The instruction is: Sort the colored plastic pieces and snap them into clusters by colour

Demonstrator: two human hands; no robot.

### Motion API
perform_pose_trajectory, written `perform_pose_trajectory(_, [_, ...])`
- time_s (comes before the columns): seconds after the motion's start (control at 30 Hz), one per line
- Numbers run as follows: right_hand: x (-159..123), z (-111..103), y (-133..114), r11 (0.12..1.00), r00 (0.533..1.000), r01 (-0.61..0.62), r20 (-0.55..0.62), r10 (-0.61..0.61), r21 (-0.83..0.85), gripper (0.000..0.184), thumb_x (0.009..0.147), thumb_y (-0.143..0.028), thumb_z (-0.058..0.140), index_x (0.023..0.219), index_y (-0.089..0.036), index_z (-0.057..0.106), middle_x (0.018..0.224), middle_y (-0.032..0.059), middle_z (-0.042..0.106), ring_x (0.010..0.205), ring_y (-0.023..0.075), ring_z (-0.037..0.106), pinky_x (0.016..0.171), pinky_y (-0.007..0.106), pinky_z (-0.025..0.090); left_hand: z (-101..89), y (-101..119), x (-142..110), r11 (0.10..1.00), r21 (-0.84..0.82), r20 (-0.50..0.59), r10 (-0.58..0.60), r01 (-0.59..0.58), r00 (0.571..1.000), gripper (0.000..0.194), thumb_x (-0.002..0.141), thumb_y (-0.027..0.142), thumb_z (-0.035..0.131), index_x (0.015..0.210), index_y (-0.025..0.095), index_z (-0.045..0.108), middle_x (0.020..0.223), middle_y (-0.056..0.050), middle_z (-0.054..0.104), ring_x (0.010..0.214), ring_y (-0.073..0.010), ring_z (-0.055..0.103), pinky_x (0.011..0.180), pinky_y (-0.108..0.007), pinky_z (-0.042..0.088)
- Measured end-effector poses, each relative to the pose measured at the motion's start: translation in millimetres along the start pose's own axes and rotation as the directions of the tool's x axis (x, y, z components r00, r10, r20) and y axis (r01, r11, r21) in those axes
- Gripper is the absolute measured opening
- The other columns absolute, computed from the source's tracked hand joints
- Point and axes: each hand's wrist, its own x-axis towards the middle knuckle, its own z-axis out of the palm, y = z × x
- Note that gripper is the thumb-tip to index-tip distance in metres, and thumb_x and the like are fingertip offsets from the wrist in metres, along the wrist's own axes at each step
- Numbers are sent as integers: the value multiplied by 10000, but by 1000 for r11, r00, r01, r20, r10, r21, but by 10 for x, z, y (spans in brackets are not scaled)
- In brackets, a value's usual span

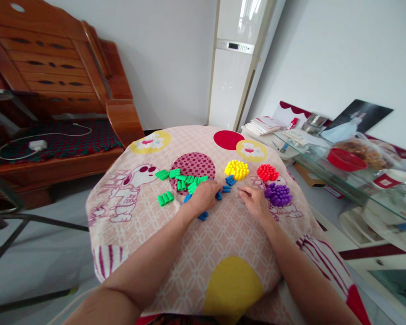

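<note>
My left hand [205,197] is low over the cloth-covered table, its fingers bent together around a small blue plastic piece [218,195] at their tips. Other blue pieces [203,216] lie beside and partly under it. Just beyond its fingers are ribbed green pieces [191,179], some in short rows. My right hand [256,203] is curled with thumb and forefinger close together; nothing shows between them. It is between more blue pieces [230,180] and a purple cluster [279,194]. Behind it stand a yellow cluster [237,169] and a red cluster [267,172] of knobbed pieces.
A patterned cloth covers the round table [237,239]. On the right stands a glass-topped cabinet [328,158] with papers, a red bowl [347,159] and a bagged item. A wooden bench [50,76] with a white charger [38,145] is on the left.
</note>
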Motion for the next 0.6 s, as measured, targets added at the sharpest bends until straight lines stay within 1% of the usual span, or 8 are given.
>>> perform_pose_trajectory(0.17, [-4, 33, 29, 999, 994, -6, -107, 9, 34, 284, 821, -315, 545, 959, -183, 756, 795, 63, 751, 675, 204, 691, 647, 309, 535, -274, -199, -48, 974, 127, 4, -191, 189, 982, 271, 769, 25, 486, 826, 156, 716, 930, -101, 712, 927, -232, 650, 863, -340, 505])
perform_pose_trajectory(0.27, [-5, 48, 4, 999, 989, -16, -144, 21, 37, 271, 818, -301, 534, 926, -189, 756, 801, 68, 754, 679, 206, 692, 661, 315, 541, -282, -185, -18, 965, 100, -85, -233, 241, 969, 308, 804, 24, 451, 887, 147, 721, 957, -107, 715, 954, -226, 655, 884, -337, 510])
perform_pose_trajectory(0.33, [-5, 57, -13, 999, 989, -23, -147, 29, 37, 272, 814, -294, 528, 918, -188, 756, 795, 70, 754, 677, 208, 691, 667, 320, 543, -194, -107, 38, 986, 19, -154, -162, 167, 975, 348, 830, 27, 435, 1009, 152, 705, 1040, -96, 712, 1018, -203, 647, 925, -315, 503])
perform_pose_trajectory(0.4, [-6, 63, -25, 999, 990, -21, -141, 27, 39, 274, 805, -287, 526, 913, -185, 757, 783, 70, 753, 673, 209, 690, 674, 322, 543, -55, 9, 111, 999, -41, -171, 2, -9, 985, 377, 861, 58, 450, 1154, 171, 660, 1177, -84, 683, 1112, -184, 617, 996, -307, 476])
perform_pose_trajectory(0.43, [-8, 64, -29, 999, 990, -17, -140, 22, 39, 275, 803, -284, 524, 912, -186, 757, 781, 69, 753, 672, 208, 689, 679, 322, 543, 18, 69, 148, 993, -50, -151, 99, -107, 984, 375, 875, 84, 470, 1195, 181, 639, 1231, -82, 662, 1151, -186, 598, 1027, -316, 460])
perform_pose_trajectory(0.5, [-12, 59, -37, 999, 989, -9, -148, 14, 39, 277, 804, -284, 519, 907, -190, 758, 779, 65, 753, 668, 204, 687, 686, 320, 543, 140, 163, 208, 969, -42, -65, 240, -243, 969, 305, 898, 142, 501, 1161, 184, 649, 1233, -91, 654, 1158, -206, 590, 1037, -346, 454])
perform_pose_trajectory(0.53, [-15, 55, -39, 999, 988, -6, -153, 12, 37, 275, 805, -286, 518, 900, -192, 758, 777, 62, 752, 664, 202, 685, 684, 318, 541, 180, 187, 226, 963, -36, -20, 267, -268, 963, 253, 906, 167, 508, 1103, 176, 666, 1186, -100, 665, 1127, -215, 602, 1013, -353, 466])
perform_pose_trajectory(0.6, [-24, 45, -37, 999, 986, -11, -163, 16, 32, 268, 803, -287, 519, 882, -196, 758, 770, 58, 751, 651, 198, 680, 669, 311, 536, 203, 181, 235, 973, -13, 36, 231, -230, 972, 179, 908, 192, 516, 962, 156, 683, 1050, -108, 683, 1032, -222, 630, 939, -348, 496])
